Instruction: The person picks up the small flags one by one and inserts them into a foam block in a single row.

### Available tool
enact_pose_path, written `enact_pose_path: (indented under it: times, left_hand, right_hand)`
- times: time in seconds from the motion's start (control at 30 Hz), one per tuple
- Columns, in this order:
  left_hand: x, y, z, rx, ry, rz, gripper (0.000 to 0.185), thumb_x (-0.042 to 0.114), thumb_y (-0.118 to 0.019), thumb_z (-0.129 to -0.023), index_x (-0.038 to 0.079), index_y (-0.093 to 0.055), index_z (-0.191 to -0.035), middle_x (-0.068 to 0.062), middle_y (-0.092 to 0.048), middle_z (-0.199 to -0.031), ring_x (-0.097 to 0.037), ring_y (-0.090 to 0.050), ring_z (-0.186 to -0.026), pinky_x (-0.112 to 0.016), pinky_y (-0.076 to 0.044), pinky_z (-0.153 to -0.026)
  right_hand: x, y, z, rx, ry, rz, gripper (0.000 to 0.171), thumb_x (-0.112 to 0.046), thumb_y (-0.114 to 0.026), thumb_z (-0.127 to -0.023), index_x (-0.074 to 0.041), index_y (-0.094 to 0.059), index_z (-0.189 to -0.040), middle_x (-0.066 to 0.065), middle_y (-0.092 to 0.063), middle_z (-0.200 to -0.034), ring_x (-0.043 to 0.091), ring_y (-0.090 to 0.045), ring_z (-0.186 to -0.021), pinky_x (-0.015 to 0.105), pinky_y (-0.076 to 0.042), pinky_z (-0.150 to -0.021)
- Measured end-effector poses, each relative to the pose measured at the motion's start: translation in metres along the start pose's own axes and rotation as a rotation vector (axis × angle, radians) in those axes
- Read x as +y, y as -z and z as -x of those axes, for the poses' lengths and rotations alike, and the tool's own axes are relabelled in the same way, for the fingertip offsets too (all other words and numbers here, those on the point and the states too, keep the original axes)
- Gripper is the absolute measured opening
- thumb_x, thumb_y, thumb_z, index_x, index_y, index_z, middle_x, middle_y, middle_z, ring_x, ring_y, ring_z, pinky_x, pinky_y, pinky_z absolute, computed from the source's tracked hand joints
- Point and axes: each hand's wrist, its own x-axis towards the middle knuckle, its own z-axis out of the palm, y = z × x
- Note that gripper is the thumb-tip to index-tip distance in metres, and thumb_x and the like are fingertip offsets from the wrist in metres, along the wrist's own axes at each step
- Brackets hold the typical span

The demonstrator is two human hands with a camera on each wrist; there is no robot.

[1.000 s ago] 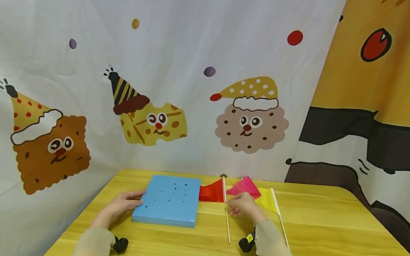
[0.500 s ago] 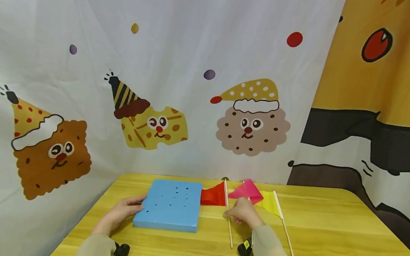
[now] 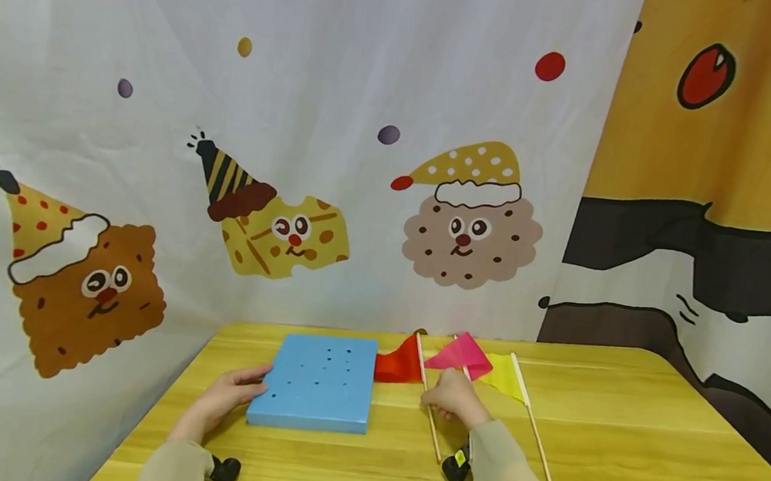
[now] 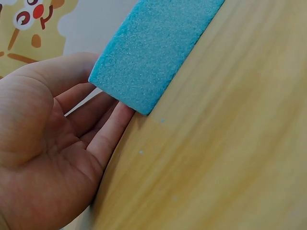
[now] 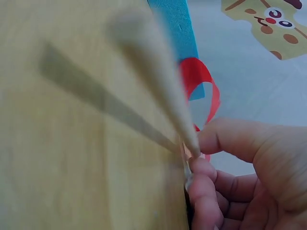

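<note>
Your left hand (image 3: 227, 394) lay flat against the left edge of the blue foam block (image 3: 316, 379), fingers (image 4: 103, 136) straight and touching its near corner — nothing was gripped. The block rested flat on the yellow counter (image 3: 616, 449), its top face pierced with small holes.

Your right hand (image 3: 452, 396) pinched the wooden stick (image 5: 158, 81) of the red flag (image 3: 398, 363) between thumb and curled fingers (image 5: 204, 191). In the right wrist view the stick rose tilted off the counter, blurred, with its shadow beneath. The red cloth sat just beside the right edge of the block.

Two more flags lay on the counter beside that hand — a pink flag (image 3: 461, 354) directly behind it and a yellow flag (image 3: 505, 376) to its right, the yellow one's stick running toward you. A cartoon-printed curtain (image 3: 297, 147) hung behind the counter.
</note>
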Motion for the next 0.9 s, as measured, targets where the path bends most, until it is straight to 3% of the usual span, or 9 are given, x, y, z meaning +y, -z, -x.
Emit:
enact_pose_path:
  times: [0.3, 0.53, 0.73, 0.9]
  left_hand:
    - [-0.005, 0.000, -0.003, 0.033, 0.014, 0.001, 0.056, 0.018, -0.065, -0.094, 0.001, -0.046, -0.143, -0.027, -0.037, -0.147, -0.041, -0.037, -0.134, -0.046, -0.042, -0.104]
    - [-0.006, 0.001, -0.003, 0.010, 0.010, 0.001, 0.058, 0.020, -0.065, -0.095, -0.001, -0.044, -0.144, -0.029, -0.035, -0.147, -0.042, -0.036, -0.134, -0.048, -0.041, -0.104]
    - [-0.005, 0.001, -0.001, -0.039, 0.014, -0.001, 0.058, 0.021, -0.062, -0.097, -0.002, -0.041, -0.145, -0.029, -0.033, -0.149, -0.044, -0.033, -0.135, -0.048, -0.041, -0.104]
    - [-0.003, 0.001, -0.001, -0.030, 0.008, -0.001, 0.057, 0.020, -0.062, -0.097, -0.002, -0.041, -0.145, -0.029, -0.033, -0.148, -0.044, -0.035, -0.134, -0.048, -0.042, -0.103]
  right_hand:
    - [0.003, 0.005, -0.002, 0.025, -0.104, -0.132, 0.025, -0.010, -0.070, -0.072, -0.006, -0.052, -0.055, 0.011, -0.059, -0.053, 0.023, -0.061, -0.041, 0.038, -0.054, -0.042]
    - [0.006, 0.005, -0.002, -0.072, -0.135, -0.310, 0.013, -0.008, -0.068, -0.078, 0.003, -0.063, -0.078, 0.015, -0.066, -0.064, 0.022, -0.064, -0.048, 0.036, -0.057, -0.047]
    - [0.012, 0.004, -0.002, -0.155, -0.092, -0.476, 0.030, -0.015, -0.061, -0.091, 0.014, -0.062, -0.101, 0.017, -0.068, -0.072, 0.020, -0.065, -0.054, 0.035, -0.058, -0.052]
    - [0.013, 0.004, -0.009, -0.185, -0.091, -0.610, 0.039, -0.019, -0.054, -0.097, 0.016, -0.055, -0.114, 0.016, -0.069, -0.080, 0.022, -0.068, -0.063, 0.033, -0.059, -0.058]
